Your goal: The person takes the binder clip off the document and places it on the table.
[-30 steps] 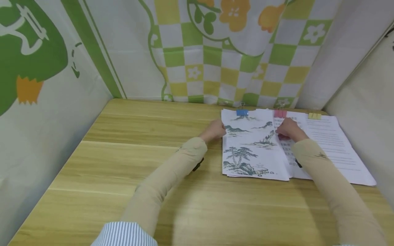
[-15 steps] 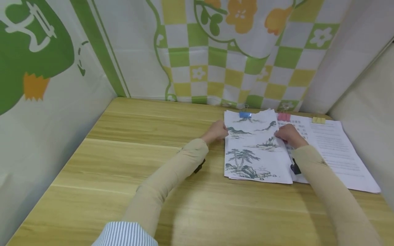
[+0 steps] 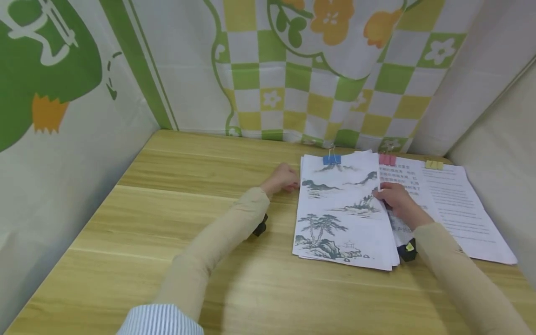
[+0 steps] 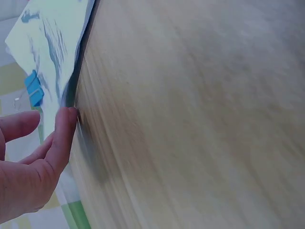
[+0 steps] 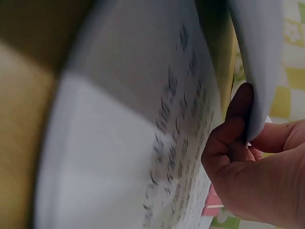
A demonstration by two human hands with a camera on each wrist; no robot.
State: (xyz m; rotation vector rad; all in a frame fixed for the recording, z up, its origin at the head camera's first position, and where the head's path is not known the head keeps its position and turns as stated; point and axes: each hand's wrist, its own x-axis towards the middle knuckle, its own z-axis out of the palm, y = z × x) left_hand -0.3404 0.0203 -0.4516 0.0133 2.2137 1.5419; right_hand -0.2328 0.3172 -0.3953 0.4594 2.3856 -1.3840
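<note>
A stack of papers (image 3: pixel 331 204) with an ink landscape printed on top carries a blue binder clip (image 3: pixel 332 159) along its far edge. My right hand (image 3: pixel 395 197) pinches the stack's right edge, thumb above and curled fingers beneath; in the right wrist view that edge of the papers (image 5: pixel 262 62) is raised over printed text sheets. At the stack's left edge is my left hand (image 3: pixel 283 178). The left wrist view shows its thumb apart from the fingers, with the fingertips (image 4: pixel 66 114) right at the paper's edge and nothing gripped.
Partly under the landscape stack lies a text stack with a pink binder clip (image 3: pixel 387 159). Further right, another text stack (image 3: pixel 465 204) has a yellow binder clip (image 3: pixel 434 164). A checked curtain (image 3: pixel 314 93) hangs behind the wooden table (image 3: pixel 167 218).
The landscape stack has shifted left and toward me, uncovering more of the pink-clipped text. My right hand came along with its edge. The left hand moved slightly left and its grip loosened.
</note>
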